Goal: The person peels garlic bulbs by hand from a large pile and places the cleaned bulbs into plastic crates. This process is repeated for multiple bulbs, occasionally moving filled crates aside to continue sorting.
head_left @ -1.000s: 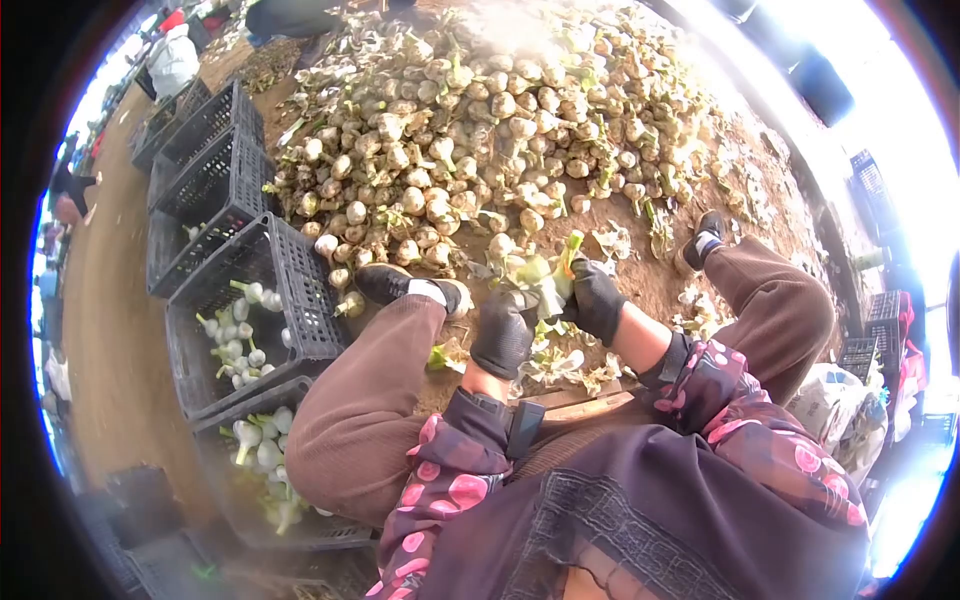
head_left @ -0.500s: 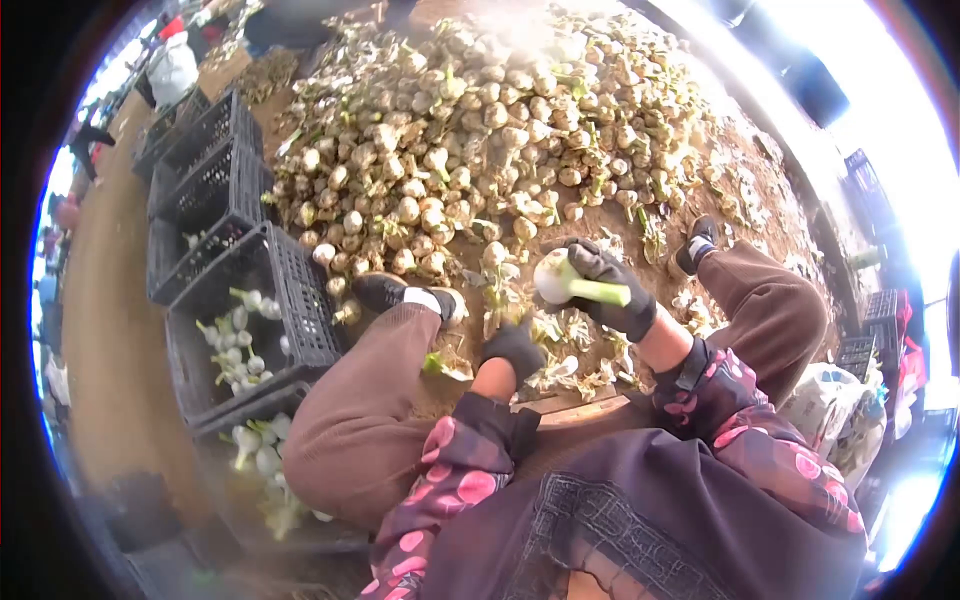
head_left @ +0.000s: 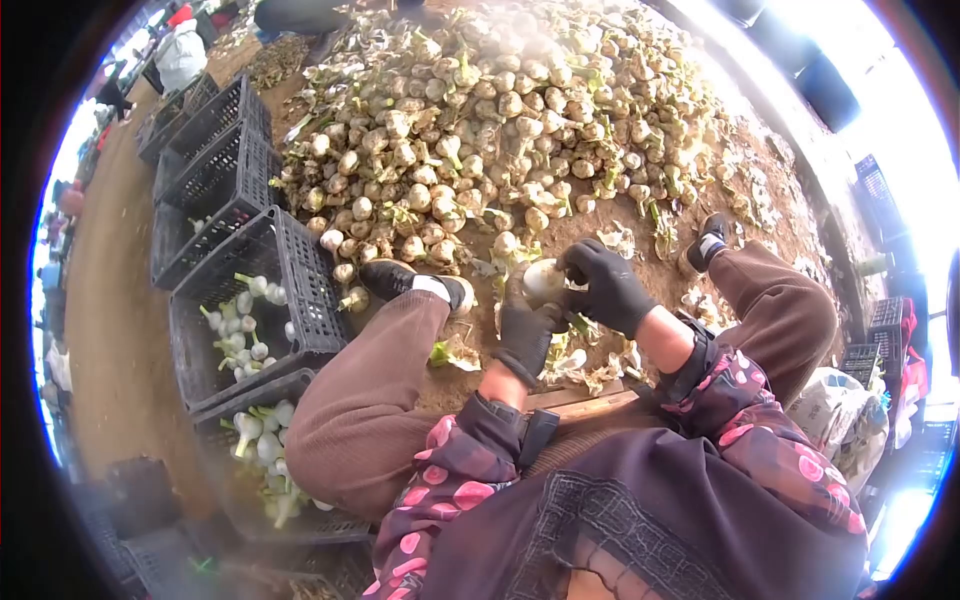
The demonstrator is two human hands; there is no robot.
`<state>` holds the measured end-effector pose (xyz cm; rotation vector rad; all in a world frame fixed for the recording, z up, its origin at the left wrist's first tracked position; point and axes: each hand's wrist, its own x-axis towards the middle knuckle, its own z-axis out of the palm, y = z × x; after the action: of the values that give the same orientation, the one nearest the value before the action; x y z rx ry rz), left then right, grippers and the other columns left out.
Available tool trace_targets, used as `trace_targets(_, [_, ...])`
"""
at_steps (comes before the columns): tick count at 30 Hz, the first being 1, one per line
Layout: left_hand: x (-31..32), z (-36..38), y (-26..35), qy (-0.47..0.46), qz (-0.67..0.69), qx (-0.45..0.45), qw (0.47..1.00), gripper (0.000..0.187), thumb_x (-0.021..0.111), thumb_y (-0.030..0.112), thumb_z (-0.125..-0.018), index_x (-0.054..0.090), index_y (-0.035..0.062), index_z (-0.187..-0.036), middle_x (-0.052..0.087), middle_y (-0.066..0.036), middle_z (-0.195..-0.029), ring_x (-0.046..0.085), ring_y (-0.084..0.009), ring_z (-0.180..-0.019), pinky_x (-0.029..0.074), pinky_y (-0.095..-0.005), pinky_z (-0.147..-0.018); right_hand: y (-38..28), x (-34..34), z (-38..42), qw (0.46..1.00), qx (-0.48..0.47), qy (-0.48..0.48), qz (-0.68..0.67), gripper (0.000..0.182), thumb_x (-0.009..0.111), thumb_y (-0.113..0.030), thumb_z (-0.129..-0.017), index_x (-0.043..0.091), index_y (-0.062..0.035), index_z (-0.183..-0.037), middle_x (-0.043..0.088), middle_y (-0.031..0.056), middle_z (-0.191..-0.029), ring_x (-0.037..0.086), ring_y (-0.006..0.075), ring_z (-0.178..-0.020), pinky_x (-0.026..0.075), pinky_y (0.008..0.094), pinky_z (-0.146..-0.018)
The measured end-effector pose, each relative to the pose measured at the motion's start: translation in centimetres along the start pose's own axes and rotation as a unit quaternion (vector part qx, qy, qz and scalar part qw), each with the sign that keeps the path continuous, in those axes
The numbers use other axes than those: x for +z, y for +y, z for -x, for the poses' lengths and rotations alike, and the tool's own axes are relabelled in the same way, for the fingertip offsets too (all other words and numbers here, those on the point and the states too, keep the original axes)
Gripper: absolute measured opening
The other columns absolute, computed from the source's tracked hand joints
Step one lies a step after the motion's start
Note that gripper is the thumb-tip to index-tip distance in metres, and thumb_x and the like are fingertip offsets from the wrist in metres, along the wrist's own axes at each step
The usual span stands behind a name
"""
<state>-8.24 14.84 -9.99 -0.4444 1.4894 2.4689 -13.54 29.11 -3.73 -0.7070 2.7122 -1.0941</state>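
Observation:
A pale garlic bulb [head_left: 543, 281] with a green stalk is held between my hands, low in front of me. My right hand [head_left: 608, 290], in a dark glove, is closed on it from the right, with fingers over its upper side. The dark-gloved left hand [head_left: 527, 335] is closed against its lower left side, and its fingertips are partly hidden. Loose husks and leaf scraps [head_left: 575, 368] lie on the ground below my hands. A large heap of unpeeled garlic bulbs [head_left: 480, 130] spreads in front of my feet.
On my left, a row of black plastic crates [head_left: 312, 285] runs away from me; the near ones hold white bulbs with stalks [head_left: 240, 335]. A white sack [head_left: 835, 415] and more crates [head_left: 886, 325] are on my right. A person in white [head_left: 180, 55] is far left.
My left hand has risen to meet the garlic bulb. The right hand has moved slightly left and turned the bulb, so its stalk no longer points out to the right.

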Motion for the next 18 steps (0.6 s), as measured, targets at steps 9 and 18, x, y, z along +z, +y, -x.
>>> trace_targets(9, [-0.3,0.2,-0.7,0.005,-0.174,0.048,0.984,0.059,0.057,-0.002,-0.075,0.035,0.0042,-0.129,0.06,-0.008,-0.094,0.058,-0.0127,-0.074,0.049,-0.0244,-0.06,1.3,1.8,-0.2,0.977,-0.07,0.04,0.2,0.009,0.058,-0.015,-0.076,0.059,-0.0059,-0.075,0.06,0.0144,-0.069,0.064,0.0309,-0.065,0.05,0.0418,-0.057])
trace_targets(18, [-0.7,-0.2,-0.9,-0.144,0.021,0.113,0.983,0.055,0.044,-0.005,-0.079,0.035,0.0043,-0.133,0.055,-0.008,-0.11,0.055,-0.014,-0.099,0.048,-0.0239,-0.082,8.9,2.8,-0.6,0.785,0.239,0.039,-0.571,0.011,0.054,-0.012,-0.086,0.056,-0.0029,-0.08,0.059,0.0055,-0.074,0.058,0.0167,-0.062,0.046,0.0275,-0.05])
